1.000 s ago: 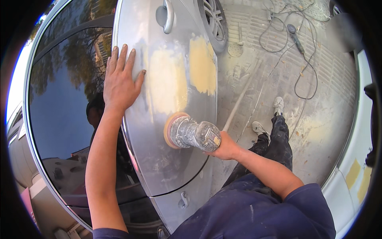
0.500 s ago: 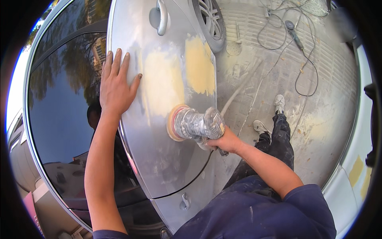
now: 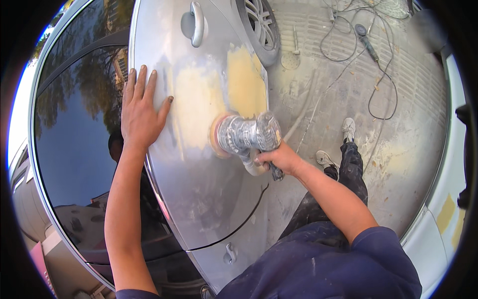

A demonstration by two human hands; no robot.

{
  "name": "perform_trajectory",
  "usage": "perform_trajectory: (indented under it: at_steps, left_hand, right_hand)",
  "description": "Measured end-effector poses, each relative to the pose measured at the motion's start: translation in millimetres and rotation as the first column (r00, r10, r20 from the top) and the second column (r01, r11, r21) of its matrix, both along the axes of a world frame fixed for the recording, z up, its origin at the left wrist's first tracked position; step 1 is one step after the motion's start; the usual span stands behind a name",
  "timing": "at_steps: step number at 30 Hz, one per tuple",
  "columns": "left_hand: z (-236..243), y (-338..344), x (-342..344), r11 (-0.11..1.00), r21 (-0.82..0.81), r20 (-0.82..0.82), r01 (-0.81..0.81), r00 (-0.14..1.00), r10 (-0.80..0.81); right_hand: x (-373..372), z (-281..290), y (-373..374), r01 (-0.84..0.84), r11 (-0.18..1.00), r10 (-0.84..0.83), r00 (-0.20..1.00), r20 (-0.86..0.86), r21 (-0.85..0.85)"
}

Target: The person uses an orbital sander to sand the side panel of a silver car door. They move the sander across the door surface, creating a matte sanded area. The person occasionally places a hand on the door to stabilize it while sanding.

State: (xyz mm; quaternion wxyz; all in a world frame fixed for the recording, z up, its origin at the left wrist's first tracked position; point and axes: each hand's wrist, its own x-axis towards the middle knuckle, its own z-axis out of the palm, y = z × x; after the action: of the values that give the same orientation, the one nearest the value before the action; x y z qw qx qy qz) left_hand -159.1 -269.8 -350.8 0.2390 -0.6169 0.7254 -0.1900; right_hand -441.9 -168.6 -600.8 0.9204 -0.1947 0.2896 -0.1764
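A silver car door [image 3: 189,189] fills the middle, with two patches of pale yellow filler [image 3: 196,99] below its upper handle [image 3: 194,25]. My left hand [image 3: 142,114] lies flat on the door beside the dark window [image 3: 74,139], fingers spread. My right hand [image 3: 279,159] grips the handle of a dusty orbital sander [image 3: 244,134], whose round pad rests on the door at the lower right part of the cream patch. A hose runs from the sander toward the floor.
A wheel [image 3: 259,27] stands beyond the door edge. On the dusty floor [image 3: 398,164] lie looped cords and a power tool [image 3: 368,45]. My feet [image 3: 348,129] stand beside the car. A white panel with filler patches [image 3: 445,217] curves along the right.
The sander in my right hand has moved up the door onto the lower part of the filler. My left hand has shifted slightly left and down in the picture, still flat.
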Motion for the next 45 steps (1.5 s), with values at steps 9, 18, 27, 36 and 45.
perform_trajectory:
  at_steps: [9, 18, 27, 36, 45]
  left_hand:
    - [0, 2, 0, 1.000, 0.007, 0.007, 0.002, 1.000, -0.002]
    - [-1, 0, -1, 0.999, 0.027, 0.044, -0.039, 0.998, 0.038]
    - [-3, 2, 1, 1.000, 0.022, 0.006, -0.017, 1.000, 0.017]
    - [-2, 1, -4, 0.999, 0.024, 0.051, -0.034, 0.998, 0.033]
    - [-2, 2, -1, 1.000, 0.019, 0.015, -0.017, 1.000, 0.017]
  right_hand:
    - [7, -12, -24, -0.015, 0.997, 0.019, 0.998, 0.064, -0.069]
    - [-9, -4, 20, -0.017, 0.995, 0.018, 1.000, -0.011, 0.097]
    - [11, -37, -55, 0.009, 1.000, -0.010, 0.999, 0.037, 0.016]
    - [-17, -22, 12, -0.047, 0.996, 0.047, 0.999, 0.002, 0.080]
    - [5, -46, -44, -0.004, 0.997, 0.004, 1.000, 0.008, 0.082]
